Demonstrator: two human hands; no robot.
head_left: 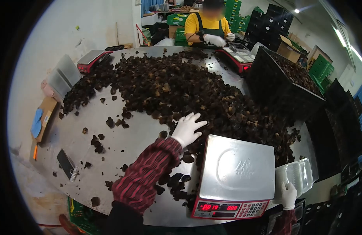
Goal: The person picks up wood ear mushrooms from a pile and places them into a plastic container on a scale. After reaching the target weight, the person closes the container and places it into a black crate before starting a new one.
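Observation:
My left hand (pixel 188 129), in a white glove, lies with spread fingers on the near edge of a big pile of dark brown, cap-like pieces (pixel 169 86) that look like dried mushrooms. A digital scale (pixel 237 168) with a bare steel plate and lit red figures stands just right of that hand. Beyond the scale's right side, my gloved right hand (pixel 288 195) grips a clear plastic box (pixel 294 176) by its near edge, at the table's front right.
The pile spreads over the steel table (pixel 137 145). Across it, a person (pixel 208 29) in yellow handles something at another red scale (pixel 237 58). A black crate (pixel 283 86) of brown pieces stands at right. A third scale (pixel 92 60) and plastic boxes (pixel 63 76) are at left, near a phone-like dark slab (pixel 66 163).

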